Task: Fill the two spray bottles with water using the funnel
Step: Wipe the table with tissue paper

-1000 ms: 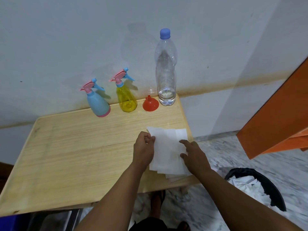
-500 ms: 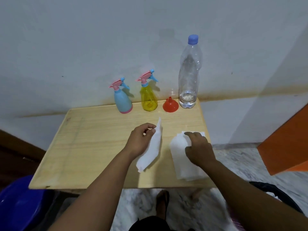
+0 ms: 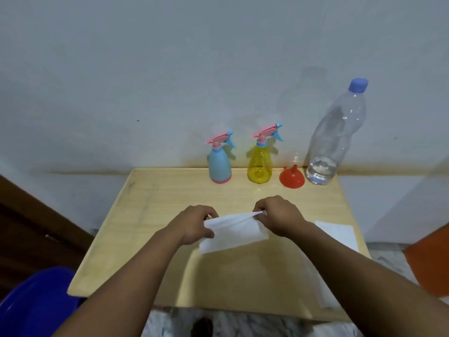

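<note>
Meanwhile, left hand (image 3: 194, 224) and right hand (image 3: 279, 216) each pinching a white tissue (image 3: 233, 233) above the bench (image 3: 150, 215); blue spray bottle (image 3: 219, 164), yellow spray bottle (image 3: 260, 164), red funnel (image 3: 291, 177), water bottle (image 3: 335, 139) upright along the bench's far edge.

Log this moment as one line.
both hands pinch white paper tissue above wooden table | left hand | right hand | spray bottles untouched

The left hand (image 3: 194, 223) and right hand (image 3: 277, 215) pinch a white tissue (image 3: 233, 233) between them above the wooden table (image 3: 150, 215); against the wall stand a blue spray bottle (image 3: 220, 164), yellow spray bottle (image 3: 260, 164), red funnel (image 3: 291, 177) and water bottle (image 3: 337, 137); more tissues (image 3: 340, 234) lie right.
</note>
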